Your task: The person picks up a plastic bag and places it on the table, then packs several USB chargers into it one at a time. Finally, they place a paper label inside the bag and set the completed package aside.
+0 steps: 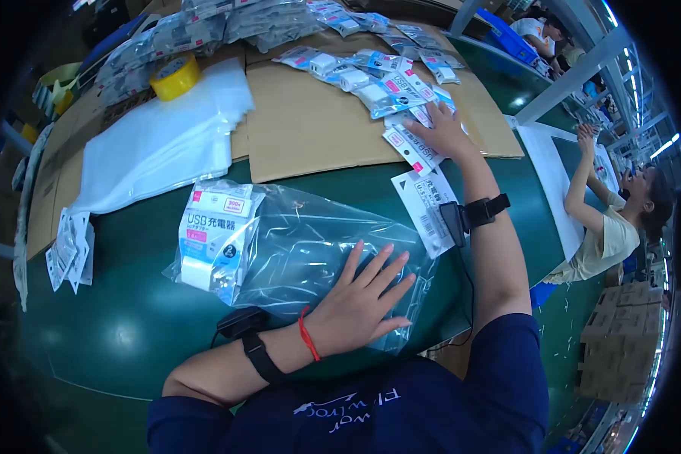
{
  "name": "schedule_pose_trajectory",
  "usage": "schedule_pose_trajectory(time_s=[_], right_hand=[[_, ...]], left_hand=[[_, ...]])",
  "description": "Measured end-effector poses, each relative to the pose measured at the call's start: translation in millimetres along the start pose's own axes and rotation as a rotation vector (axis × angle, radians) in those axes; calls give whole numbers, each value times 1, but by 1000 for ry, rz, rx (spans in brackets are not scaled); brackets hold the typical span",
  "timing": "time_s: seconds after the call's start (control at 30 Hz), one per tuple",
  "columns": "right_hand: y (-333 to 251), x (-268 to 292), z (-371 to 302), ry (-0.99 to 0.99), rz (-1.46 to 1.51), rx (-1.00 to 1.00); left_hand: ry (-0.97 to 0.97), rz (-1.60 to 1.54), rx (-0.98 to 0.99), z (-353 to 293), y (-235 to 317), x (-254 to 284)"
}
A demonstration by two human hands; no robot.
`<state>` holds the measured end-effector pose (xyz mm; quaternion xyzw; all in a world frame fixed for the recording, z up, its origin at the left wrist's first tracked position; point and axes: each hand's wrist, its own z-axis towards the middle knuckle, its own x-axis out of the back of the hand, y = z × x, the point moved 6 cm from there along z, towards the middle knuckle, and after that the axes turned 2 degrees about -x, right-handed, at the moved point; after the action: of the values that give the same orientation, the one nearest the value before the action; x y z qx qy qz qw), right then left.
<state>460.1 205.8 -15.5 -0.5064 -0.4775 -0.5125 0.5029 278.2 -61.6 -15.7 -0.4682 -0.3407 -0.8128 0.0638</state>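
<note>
My left hand [358,301] lies flat with its fingers spread on a large clear plastic bag [303,219]. Inside the bag's left end is a bundle of charger packs [213,234] with white, blue and pink cards. My right hand [443,135] reaches forward over a loose pile of charger packs [393,92]. Its fingers are apart and touch the packs at the near end of that pile. A white printed card [425,212] lies on the green table beside my right wrist, partly covering a corner of the bag area.
A stack of clear bags [163,144] lies at the left on cardboard [303,129], with a yellow tape roll [175,76] on top. More packs [197,34] are heaped behind. A few cards [69,250] sit at the left edge. A co-worker [609,204] works at the right.
</note>
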Motion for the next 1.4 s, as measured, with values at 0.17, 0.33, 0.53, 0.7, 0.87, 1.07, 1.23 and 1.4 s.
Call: schedule_pose_trajectory(time_s=[0.17,0.33,0.53,0.7,0.87,1.07,1.23,1.4], right_hand=[[-18,15,-4,16,397,153],[27,35,17,314,365,80],[65,87,-14,636,760,-102],[25,109,-94,404,940,135],[-68,106,-194,93,892,389],[-110,87,-233,-351,1555,525],[-121,79,-237,-512,1755,701],[-91,55,-203,280,1099,631]], left_hand=[[70,31,-40,-3,1,3],[135,96,-106,-2,4,4],[175,97,-96,-8,1,13],[413,-59,-48,-3,5,42],[491,30,12,-3,9,63],[690,-34,138,-13,-24,76],[771,-717,374,-40,-70,58],[894,-1132,513,-36,-77,53]])
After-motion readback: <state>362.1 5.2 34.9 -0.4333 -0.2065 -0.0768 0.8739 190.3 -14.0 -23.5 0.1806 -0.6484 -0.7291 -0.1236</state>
